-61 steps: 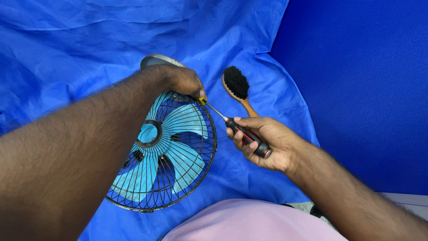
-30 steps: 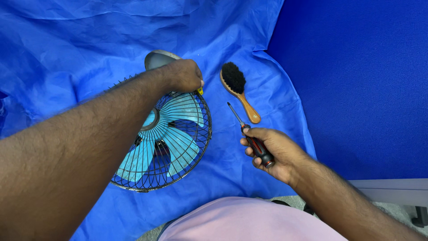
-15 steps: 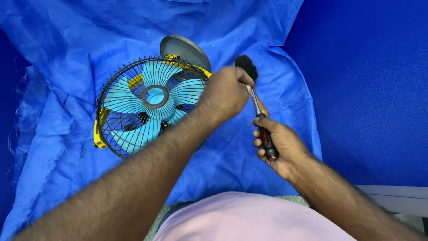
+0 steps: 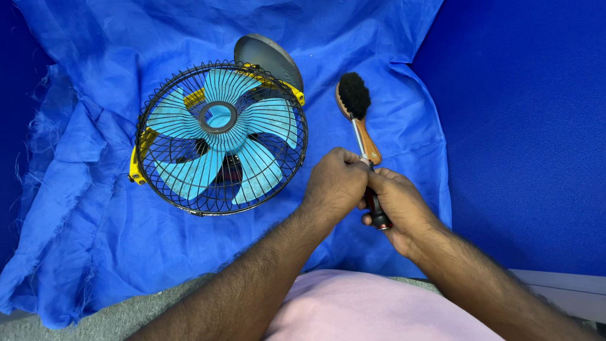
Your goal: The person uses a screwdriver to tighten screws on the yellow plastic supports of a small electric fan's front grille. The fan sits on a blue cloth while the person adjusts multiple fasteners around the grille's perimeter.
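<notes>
A small fan (image 4: 219, 136) with light blue blades, a black wire guard and yellow frame lies face up on a blue cloth (image 4: 95, 240). Its grey round base (image 4: 268, 55) sticks out behind it. My right hand (image 4: 401, 205) grips a screwdriver (image 4: 371, 183) by its dark handle, shaft pointing away from me. My left hand (image 4: 334, 183) is closed around the screwdriver's shaft just above the right hand, right of the fan and not touching it. A wooden-handled brush (image 4: 355, 104) with black bristles lies just beyond both hands.
The blue cloth covers a darker blue surface (image 4: 530, 126) that shows bare on the right. A grey floor strip (image 4: 126, 316) and my pink shirt (image 4: 372, 309) fill the bottom edge. The cloth's frayed edge bunches up at the left.
My left hand has left the fan's rim and moved right to the screwdriver shaft. The right hand stayed shut on the handle. The view has shifted, so the fan now shows fully.
</notes>
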